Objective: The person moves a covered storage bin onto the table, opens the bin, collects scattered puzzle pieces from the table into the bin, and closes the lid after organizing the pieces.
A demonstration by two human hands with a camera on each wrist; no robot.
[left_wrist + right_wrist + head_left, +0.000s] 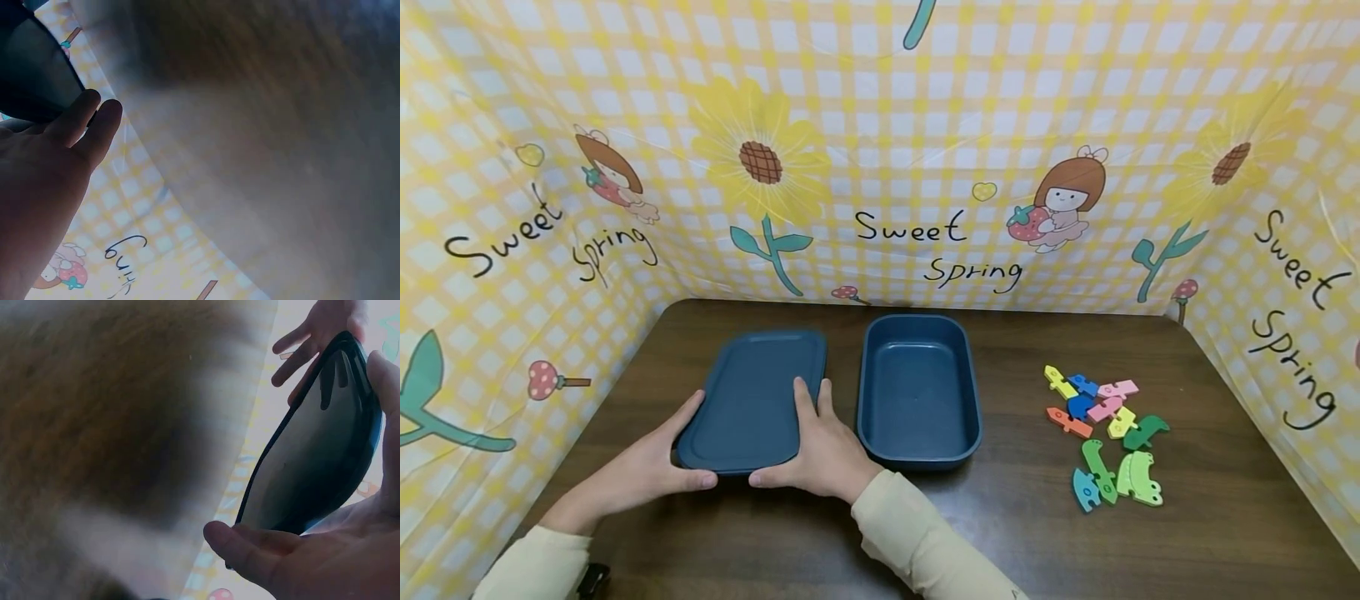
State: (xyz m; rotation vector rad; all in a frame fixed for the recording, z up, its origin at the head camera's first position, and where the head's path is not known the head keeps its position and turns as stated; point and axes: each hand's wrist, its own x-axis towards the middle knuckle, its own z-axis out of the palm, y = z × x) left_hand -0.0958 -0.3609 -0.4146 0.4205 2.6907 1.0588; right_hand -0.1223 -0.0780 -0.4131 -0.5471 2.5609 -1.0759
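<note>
A dark blue rectangular lid [748, 400] lies at the left of the brown table in the head view. My left hand [651, 471] holds its near left corner, with the thumb along the near edge and the fingers on the left side. At the near right corner, my right hand [820, 450] grips the lid between its thumb at the near edge and fingers on the right side. The lid [312, 456] also shows between the thumb and fingers in the right wrist view. A matching dark blue open box [917, 400] stands just right of the right hand.
Several colourful puzzle pieces [1105, 408] lie in a loose group on the right of the table [1022, 525]. Among them is a light green frog-like piece [1138, 479]. Yellow checked cloth [880, 150] walls the table in at the back and both sides.
</note>
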